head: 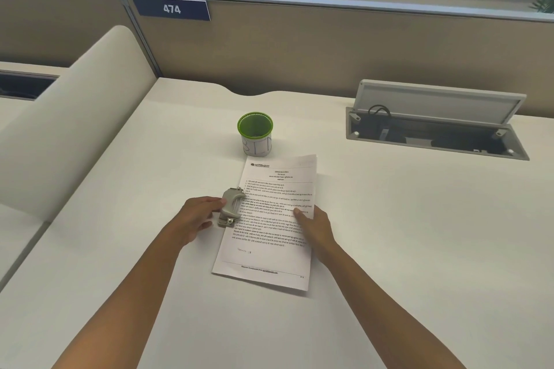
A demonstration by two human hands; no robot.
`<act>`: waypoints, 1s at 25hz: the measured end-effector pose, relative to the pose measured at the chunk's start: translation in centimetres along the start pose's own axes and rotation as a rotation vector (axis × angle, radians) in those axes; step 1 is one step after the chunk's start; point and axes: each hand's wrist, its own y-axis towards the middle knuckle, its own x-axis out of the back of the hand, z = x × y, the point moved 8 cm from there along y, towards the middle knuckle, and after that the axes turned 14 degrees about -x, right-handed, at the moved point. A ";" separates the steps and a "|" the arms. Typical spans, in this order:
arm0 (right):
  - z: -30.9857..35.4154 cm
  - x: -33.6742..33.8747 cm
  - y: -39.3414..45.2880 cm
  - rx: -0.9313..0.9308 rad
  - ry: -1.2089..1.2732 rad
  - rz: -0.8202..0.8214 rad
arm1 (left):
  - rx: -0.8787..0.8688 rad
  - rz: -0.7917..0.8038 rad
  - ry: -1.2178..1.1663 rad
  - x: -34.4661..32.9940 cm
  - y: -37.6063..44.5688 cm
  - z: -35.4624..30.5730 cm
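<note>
Gripped the grey hole punch (230, 207) in the loosely curled fingers of the left hand (199, 217), at the left edge of the printed sheets (269, 249) lying flat on the table (389, 249). Pressed their right edge with the straight fingers of the right hand (314, 226).

Your left hand (198, 217) and your right hand (314, 226) are both bare, with uncovered skin over the backs, the knuckles and the fingers. Just behind each hand the wrist is bare as well, and it is the narrowest part before the arm broadens. Your left forearm (129, 293) and right forearm (389, 293) run uncovered from the wrist back to the bottom edge of the view, lean and smooth in outline. Finer detail on the fingers, such as the nails, is too blurred to tell.
</note>
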 end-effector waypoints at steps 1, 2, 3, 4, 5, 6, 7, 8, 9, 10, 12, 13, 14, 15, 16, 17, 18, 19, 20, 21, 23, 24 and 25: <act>0.0 0.0 0.0 0.001 0.004 0.000 | 0.003 -0.002 -0.001 0.0 0.0 0.0; 0.2 0.0 -0.1 0.004 0.005 0.000 | 0.006 -0.006 -0.002 0.1 -0.1 0.0; 0.3 0.0 -0.2 0.007 0.005 -0.001 | 0.009 -0.008 -0.002 0.1 -0.1 0.1; 0.4 0.0 -0.3 0.009 0.004 0.000 | 0.011 -0.008 0.000 0.1 0.0 0.1; 0.4 0.0 -0.3 0.009 0.001 0.001 | 0.012 -0.006 0.001 0.1 0.0 0.1; 0.5 0.0 -0.3 0.010 -0.005 0.002 | 0.012 -0.002 0.002 0.0 0.0 0.1; 0.5 0.0 -0.2 0.011 -0.014 0.002 | 0.012 -0.001 0.002 0.1 0.0 0.1; 0.6 0.0 -0.2 0.012 -0.024 0.001 | 0.013 0.000 0.002 0.1 0.0 0.1; 0.7 0.0 -0.2 0.014 -0.030 0.002 | 0.015 0.000 0.003 0.0 -0.1 0.1; 0.8 0.0 -0.2 0.017 -0.035 0.000 | 0.014 0.001 0.006 0.0 -0.1 0.1; 0.9 0.2 -0.2 0.024 -0.043 -0.005 | 0.009 0.000 0.009 0.0 -0.2 0.0; 0.8 0.2 -0.2 0.026 -0.046 -0.006 | 0.007 -0.001 0.005 0.1 -0.3 0.0; 0.8 0.2 -0.3 0.032 -0.048 -0.006 | 0.004 -0.001 -0.001 0.1 -0.3 0.1; 0.8 0.2 -0.3 0.038 -0.052 -0.006 | 0.000 0.001 -0.007 0.1 -0.3 0.0; 0.8 0.2 -0.2 0.043 -0.058 -0.005 | -0.003 0.004 -0.008 0.1 -0.4 0.0; 0.8 0.2 -0.2 0.043 -0.063 -0.004 | 0.000 0.005 -0.003 0.2 -0.4 0.0; 0.8 0.2 -0.2 0.040 -0.065 -0.001 | 0.011 0.007 0.009 0.2 -0.4 -0.1; 0.8 0.2 -0.2 0.036 -0.067 0.002 | 0.031 0.011 0.024 0.3 -0.5 -0.2; 0.8 0.2 -0.3 0.034 -0.071 0.004 | 0.059 0.019 0.041 0.3 -0.6 -0.3; 0.8 0.2 -0.3 0.034 -0.073 0.002 | 0.089 0.027 0.066 0.4 -0.8 -0.5; 1.1 0.4 -0.4 0.040 -0.072 0.002 | 0.115 0.022 0.147 0.2 -0.8 -1.1; 1.1 0.5 -0.4 0.040 -0.066 0.007 | 0.077 -0.012 0.208 0.0 -0.5 -1.6; 1.1 0.5 -0.4 0.034 -0.055 0.019 | -0.010 -0.075 0.275 -0.3 -0.1 -2.4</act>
